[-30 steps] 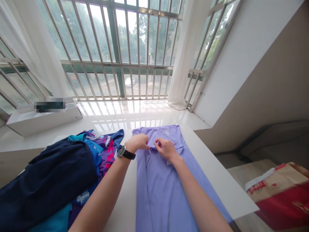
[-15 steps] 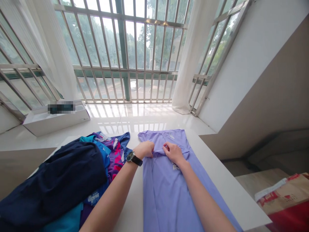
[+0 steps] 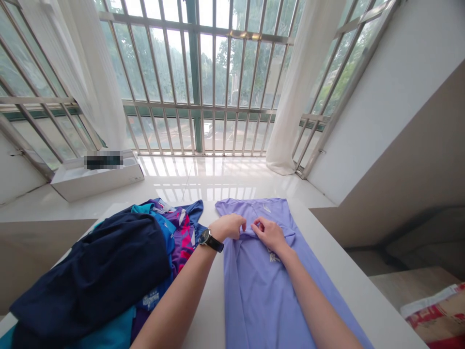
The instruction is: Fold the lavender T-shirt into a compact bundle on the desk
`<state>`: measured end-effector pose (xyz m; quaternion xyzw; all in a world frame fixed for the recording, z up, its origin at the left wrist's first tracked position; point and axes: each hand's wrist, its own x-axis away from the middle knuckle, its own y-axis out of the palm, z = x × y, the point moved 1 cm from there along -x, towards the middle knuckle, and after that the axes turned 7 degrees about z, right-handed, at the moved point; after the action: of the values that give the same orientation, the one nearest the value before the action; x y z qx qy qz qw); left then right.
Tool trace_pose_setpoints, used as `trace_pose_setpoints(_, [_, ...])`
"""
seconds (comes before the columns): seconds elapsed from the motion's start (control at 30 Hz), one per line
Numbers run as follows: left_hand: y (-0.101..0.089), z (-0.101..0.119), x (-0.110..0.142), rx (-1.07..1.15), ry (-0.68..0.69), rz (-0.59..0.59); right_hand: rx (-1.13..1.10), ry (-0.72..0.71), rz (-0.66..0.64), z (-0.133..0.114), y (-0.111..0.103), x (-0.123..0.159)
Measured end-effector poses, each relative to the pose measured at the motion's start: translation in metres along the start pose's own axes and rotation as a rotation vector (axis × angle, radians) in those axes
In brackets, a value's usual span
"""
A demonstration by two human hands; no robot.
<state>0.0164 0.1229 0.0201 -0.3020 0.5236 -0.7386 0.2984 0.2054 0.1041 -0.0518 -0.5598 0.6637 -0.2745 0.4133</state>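
A lavender shirt (image 3: 261,295) lies lengthwise on the white table, with a long crease down its left side and small pale prints near its top. My left hand (image 3: 229,227), a black-strapped watch (image 3: 211,240) on its wrist, is closed with curled fingers pinching the cloth near the upper left. Just to its right, my right hand (image 3: 271,232) is also closed, thumb and fingers pinching a raised fold of the shirt. The fingertips partly hide the cloth between them.
Left of the shirt is a heap of dark blue, teal and purple clothes (image 3: 109,261) on the table (image 3: 209,295). An open white box (image 3: 100,182) sits on the glossy sill by the barred window. A red and tan bag (image 3: 439,315) is at the lower right.
The view has turned slightly left, so everything appears shifted right. My hands stay at the upper part of the shirt, with small finger movements at the cloth.
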Motion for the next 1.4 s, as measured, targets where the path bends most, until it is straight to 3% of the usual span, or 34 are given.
trace_pose_setpoints(0.2, [0.011, 0.000, -0.008, 0.030, 0.004, 0.015, -0.010, 0.008, -0.012, 0.001, -0.001, -0.001])
trace_pose_setpoints(0.37, [0.008, 0.001, -0.007, 0.069, 0.025, -0.002, -0.012, 0.010, -0.018, 0.001, -0.004, -0.001])
trace_pose_setpoints(0.77, [0.021, 0.004, -0.018, 0.057, 0.082, 0.111, -0.011, 0.007, -0.027, 0.003, -0.005, -0.001])
trace_pose_setpoints(1.0, [0.025, 0.000, -0.021, 0.052, 0.112, 0.113, 0.005, 0.000, -0.035, 0.006, -0.011, -0.002])
trace_pose_setpoints(1.2, [0.031, 0.003, -0.023, 0.030, 0.043, 0.243, 0.006, 0.003, -0.031, 0.009, -0.014, -0.002])
trace_pose_setpoints(1.4, [0.059, 0.004, -0.030, -0.024, 0.058, 0.459, -0.001, -0.004, -0.019, 0.012, -0.011, -0.002])
